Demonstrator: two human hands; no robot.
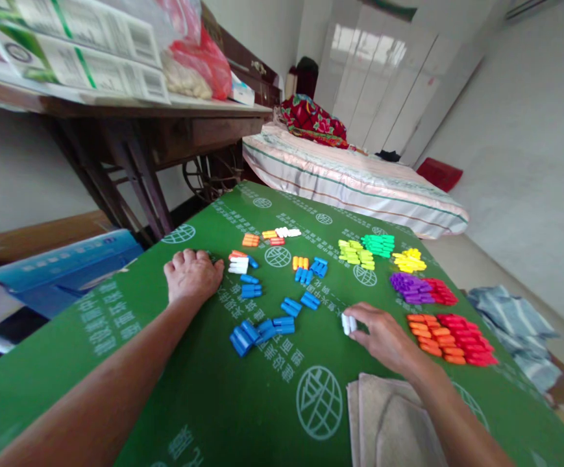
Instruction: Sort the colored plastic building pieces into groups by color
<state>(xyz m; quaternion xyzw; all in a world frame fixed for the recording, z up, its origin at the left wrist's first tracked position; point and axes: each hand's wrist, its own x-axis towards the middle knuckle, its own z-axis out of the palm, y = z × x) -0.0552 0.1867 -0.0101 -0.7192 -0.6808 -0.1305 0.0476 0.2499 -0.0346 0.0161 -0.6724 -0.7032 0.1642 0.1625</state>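
Observation:
My right hand [381, 334] pinches a small bundle of short white cylinders [348, 323] between thumb and fingers, just at the green board's surface. My left hand [191, 277] rests palm down on the board at the left, fingers loosely bent and thumb out to the side; nothing shows in it. Close to its thumb lie white cylinders [238, 265] and blue cylinders [251, 290]. More blue cylinders [245, 337] form a broken curve across the middle. Orange cylinders [300, 263] lie above some blue ones. Farther back is another white group [288, 232] beside orange and yellow ones.
Sorted piles lie on the right: lime [356, 254], green [378, 245], yellow [409, 260], purple [411, 287], orange [430, 337] and red [466, 339]. A folded grey cloth [393, 421] lies by my right forearm. A wooden table [189, 133] with boxes and a bed [350, 175] stand beyond.

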